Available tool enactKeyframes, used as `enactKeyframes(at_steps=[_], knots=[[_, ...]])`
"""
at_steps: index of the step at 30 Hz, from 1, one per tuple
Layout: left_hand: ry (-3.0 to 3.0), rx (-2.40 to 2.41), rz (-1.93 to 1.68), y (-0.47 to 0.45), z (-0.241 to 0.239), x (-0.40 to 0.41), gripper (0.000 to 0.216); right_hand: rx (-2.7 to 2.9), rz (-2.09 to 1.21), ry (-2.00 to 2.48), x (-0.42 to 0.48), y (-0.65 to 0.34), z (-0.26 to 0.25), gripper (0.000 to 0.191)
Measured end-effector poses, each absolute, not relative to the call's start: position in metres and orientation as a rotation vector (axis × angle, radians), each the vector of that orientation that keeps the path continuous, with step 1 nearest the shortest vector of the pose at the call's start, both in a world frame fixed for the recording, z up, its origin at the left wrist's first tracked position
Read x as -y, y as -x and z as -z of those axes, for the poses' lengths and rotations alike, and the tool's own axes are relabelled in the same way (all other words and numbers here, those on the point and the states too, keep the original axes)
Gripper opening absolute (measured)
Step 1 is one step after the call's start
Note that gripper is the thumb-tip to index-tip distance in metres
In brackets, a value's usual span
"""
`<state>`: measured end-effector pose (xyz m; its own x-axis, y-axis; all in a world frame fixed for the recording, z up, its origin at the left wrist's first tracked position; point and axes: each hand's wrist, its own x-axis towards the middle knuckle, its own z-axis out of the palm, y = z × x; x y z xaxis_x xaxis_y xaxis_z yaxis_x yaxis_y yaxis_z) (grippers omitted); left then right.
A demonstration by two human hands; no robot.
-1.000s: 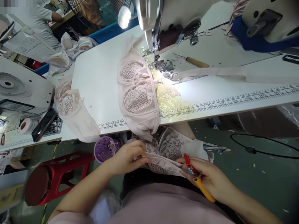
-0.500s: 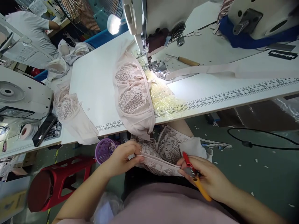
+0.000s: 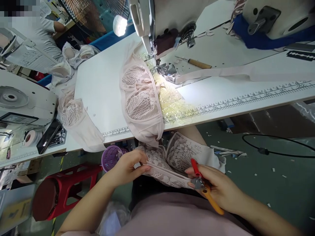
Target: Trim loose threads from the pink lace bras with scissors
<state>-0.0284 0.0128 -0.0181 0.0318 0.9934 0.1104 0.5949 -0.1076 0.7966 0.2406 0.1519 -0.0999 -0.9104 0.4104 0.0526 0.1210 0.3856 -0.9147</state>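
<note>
On my lap lies a pale pink lace bra piece (image 3: 177, 155). My left hand (image 3: 129, 165) pinches its edge at the left, fingers closed on the fabric. My right hand (image 3: 219, 188) grips the other end of that edge and also holds a thread snipper (image 3: 204, 188) with a red and a yellow handle. The band is stretched between the two hands. Above, another lace bra (image 3: 140, 98) lies on the white sewing table (image 3: 98, 82), hanging over its front edge, beside the sewing machine (image 3: 157, 23).
A pink strap (image 3: 221, 73) runs right from the needle. A wooden-handled tool (image 3: 197, 63) lies behind it. More bras (image 3: 73, 114) hang at the table's left edge. A purple basket (image 3: 112, 157) and red stool (image 3: 59, 190) stand below. Another person's white sleeve (image 3: 44, 29) is far left.
The hands have barely shifted; the stretched edge between them sits slightly lower and more slanted. The view has moved a little.
</note>
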Motion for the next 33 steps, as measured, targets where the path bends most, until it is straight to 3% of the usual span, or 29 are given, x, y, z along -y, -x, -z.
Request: enactKeyframes(at_steps=[4,11,23,29,33], knots=[[-1.748,-1.575,-0.912,0.028,0.019,-0.013,0.01,2.327,-1.663,0.32,-0.153,-0.238,0.103,0.033],[-1.714,-1.61,-0.852,0.027,0.017,-0.012,0.009,2.383,-1.723,0.252,-0.153,-0.232,0.098,0.01],[-1.678,-1.536,-0.892,0.028,0.017,-0.011,0.009,2.291,-1.742,0.136,-0.153,-0.227,0.095,0.018],[-1.472,-1.513,-0.999,0.025,0.018,-0.01,0.009,2.395,-1.726,0.227,-0.159,-0.23,0.083,0.013],[-1.211,-1.464,-1.103,0.014,0.024,-0.006,0.021,2.443,-1.641,0.404,-0.151,-0.253,0.107,0.006]])
